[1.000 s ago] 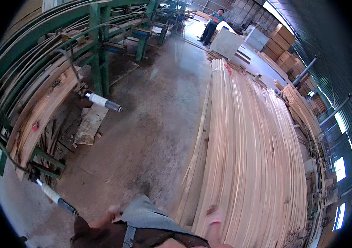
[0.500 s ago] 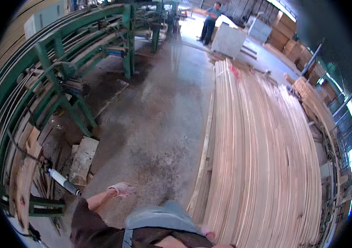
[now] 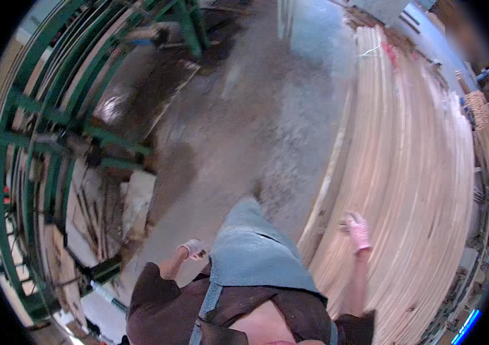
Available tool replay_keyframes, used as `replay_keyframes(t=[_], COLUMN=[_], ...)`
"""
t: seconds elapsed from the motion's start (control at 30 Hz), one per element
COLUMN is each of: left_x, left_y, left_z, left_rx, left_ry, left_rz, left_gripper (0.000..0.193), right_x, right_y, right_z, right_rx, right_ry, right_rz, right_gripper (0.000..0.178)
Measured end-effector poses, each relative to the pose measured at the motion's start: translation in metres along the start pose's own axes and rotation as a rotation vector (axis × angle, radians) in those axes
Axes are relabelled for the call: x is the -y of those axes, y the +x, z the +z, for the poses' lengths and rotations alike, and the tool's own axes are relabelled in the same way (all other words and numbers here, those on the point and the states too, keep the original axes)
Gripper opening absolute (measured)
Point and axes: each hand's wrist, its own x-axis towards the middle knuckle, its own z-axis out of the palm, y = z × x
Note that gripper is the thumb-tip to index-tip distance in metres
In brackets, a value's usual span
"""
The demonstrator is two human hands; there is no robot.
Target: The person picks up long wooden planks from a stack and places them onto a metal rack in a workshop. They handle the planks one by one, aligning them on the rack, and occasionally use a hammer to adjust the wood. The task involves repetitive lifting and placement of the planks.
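My left hand [image 3: 194, 248], in a pale knitted work glove, hangs beside my blue-grey apron [image 3: 259, 253] with its fingers loosely bent. I see nothing held in it, though it is small and a little blurred. My right hand [image 3: 358, 230], in a pinkish glove, is out over a wide stack of long wooden strips [image 3: 405, 190]. Its fingers curl loosely, slightly apart, and no object shows in them. Whether they touch the wood, I cannot tell. The strips lie lengthwise side by side, with a red patch [image 3: 390, 56] near their far end.
Along the left runs a green metal frame machine [image 3: 106, 135] with bars and rails. A pale board [image 3: 139, 198] and loose sticks [image 3: 98, 230] lie by its foot. Between machine and stack stretches a stained concrete floor [image 3: 244, 126]. A white panel [image 3: 379, 8] stands at the far right.
My view has tipped downward and the far person has left it. My right hand has come into sight over the strips. My left hand has drawn in against the apron, fingers more bent.
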Motion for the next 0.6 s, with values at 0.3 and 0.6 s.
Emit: replay_keyframes(t=[0.3, 0.6], left_x=[-0.631, -0.768], left_y=[-0.005, 0.111], left_z=[-0.126, -0.162], left_rx=[-0.138, -0.306], left_ry=[-0.424, -0.454], left_rz=[0.663, 0.549], left_gripper=[0.048, 0.040], right_x=[-0.109, 0.135], right_y=[0.186, 0.572], right_z=[0.071, -0.048], right_rx=[0.438, 0.227], right_ry=[-0.759, -0.371], right_rz=[0.184, 0.208], right_gripper=[0.025, 0.026])
